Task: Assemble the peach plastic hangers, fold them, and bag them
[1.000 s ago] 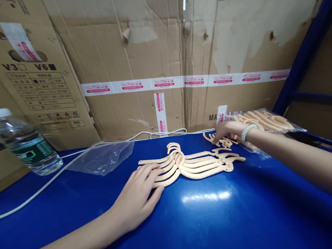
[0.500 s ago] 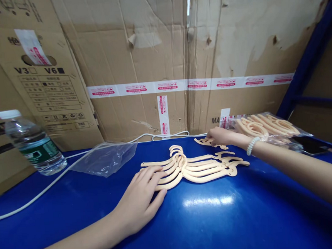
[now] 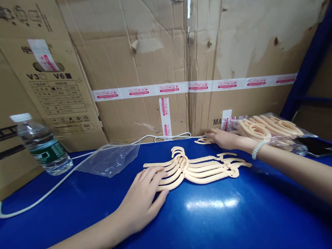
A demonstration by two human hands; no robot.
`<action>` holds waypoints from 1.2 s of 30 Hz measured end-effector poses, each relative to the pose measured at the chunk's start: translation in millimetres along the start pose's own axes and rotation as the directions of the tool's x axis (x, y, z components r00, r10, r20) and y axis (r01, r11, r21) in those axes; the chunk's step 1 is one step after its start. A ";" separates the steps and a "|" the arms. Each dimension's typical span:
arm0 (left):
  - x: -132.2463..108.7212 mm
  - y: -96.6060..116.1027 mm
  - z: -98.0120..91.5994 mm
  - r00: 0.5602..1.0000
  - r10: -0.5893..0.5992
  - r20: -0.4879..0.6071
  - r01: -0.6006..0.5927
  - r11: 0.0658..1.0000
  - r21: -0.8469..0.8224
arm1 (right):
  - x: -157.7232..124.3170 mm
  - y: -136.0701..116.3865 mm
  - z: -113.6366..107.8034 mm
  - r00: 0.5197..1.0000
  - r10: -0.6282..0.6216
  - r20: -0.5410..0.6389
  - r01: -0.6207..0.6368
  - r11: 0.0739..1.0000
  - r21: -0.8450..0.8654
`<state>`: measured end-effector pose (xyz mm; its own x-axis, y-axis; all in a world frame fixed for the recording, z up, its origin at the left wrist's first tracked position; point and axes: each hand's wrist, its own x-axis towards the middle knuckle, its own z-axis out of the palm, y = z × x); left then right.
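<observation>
My left hand (image 3: 145,192) lies on the left arms of an overlapping row of cream, curved plastic hangers (image 3: 205,180) on the glossy blue tabletop (image 3: 193,234), thumb spread from the fingers. Farther back, my right hand (image 3: 223,138) is at a cluster of small cream pieces (image 3: 202,141), its pinch too hidden to tell, beside a clear plastic bag of cream curved parts (image 3: 270,126).

From head height we look forward and down, close over the blue table (image 3: 210,229) to cardboard (image 3: 137,65) at twelve o'clock, two o'clock seeming too dim to read.
</observation>
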<state>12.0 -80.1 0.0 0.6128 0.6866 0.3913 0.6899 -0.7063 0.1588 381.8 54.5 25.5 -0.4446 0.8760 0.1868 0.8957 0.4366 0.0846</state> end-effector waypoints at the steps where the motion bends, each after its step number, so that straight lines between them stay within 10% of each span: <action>1: 0.5 0.0 -0.9 1.000 0.003 -0.002 -0.003 1.000 0.008 | -4.3 -2.6 0.3 1.000 0.014 -0.027 -0.014 1.000 0.003; 14: -16.0 28.2 7.3 0.991 -0.016 0.136 0.006 0.998 0.070 | -97.5 -131.5 -7.8 0.992 -0.118 -0.049 0.126 0.969 0.214; 22: 38.3 11.2 6.9 0.928 -0.073 0.365 0.081 0.997 -0.008 | -68.2 -104.2 9.0 0.997 -0.069 -0.019 0.071 0.990 0.121; 36: 52.1 6.1 6.5 0.968 -0.083 0.238 0.080 0.996 0.025 | -53.3 -88.3 12.9 0.990 -0.001 -0.144 0.022 0.990 0.142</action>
<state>50.7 -47.5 15.5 0.6272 0.7644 0.1495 0.7459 -0.6447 0.1671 326.2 -28.1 -4.5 -0.4398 0.8368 0.3260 0.8756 0.4803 -0.0514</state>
